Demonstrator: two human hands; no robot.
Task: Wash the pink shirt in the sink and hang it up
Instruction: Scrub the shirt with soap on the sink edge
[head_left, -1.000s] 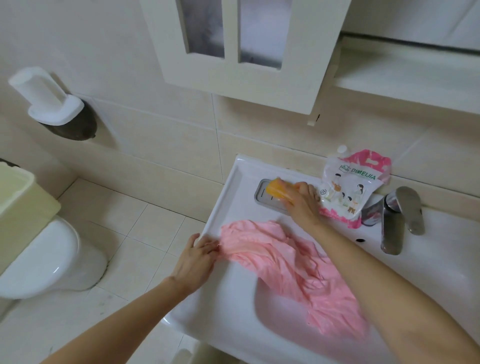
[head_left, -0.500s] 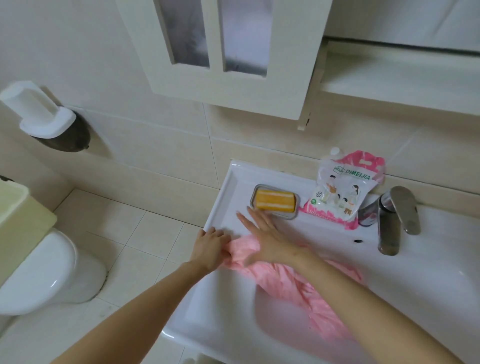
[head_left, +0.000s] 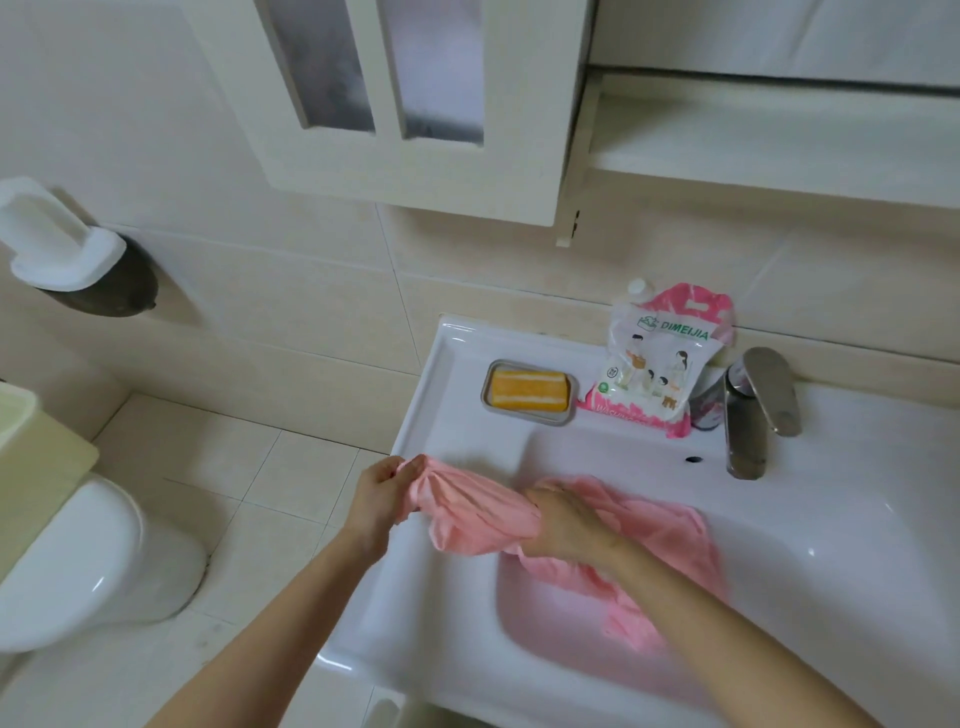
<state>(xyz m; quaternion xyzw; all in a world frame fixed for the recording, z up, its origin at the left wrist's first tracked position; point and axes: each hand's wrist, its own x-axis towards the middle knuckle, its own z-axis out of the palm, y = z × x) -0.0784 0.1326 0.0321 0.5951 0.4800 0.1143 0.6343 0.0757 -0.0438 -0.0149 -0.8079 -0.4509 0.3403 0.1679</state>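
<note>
Pink shirt (head_left: 470, 512), gripped between both hands

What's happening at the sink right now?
A person is hand-washing a pink shirt at the sink. The left hand grips a bunched end over the left rim; the right hand grips the cloth beside it, the rest trailing into the basin. The orange soap lies in its dish. Nothing hung yet.

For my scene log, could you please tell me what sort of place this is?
Most likely a home bathroom: a white sink with a tap, a toilet beside it, and bar soap.
</note>
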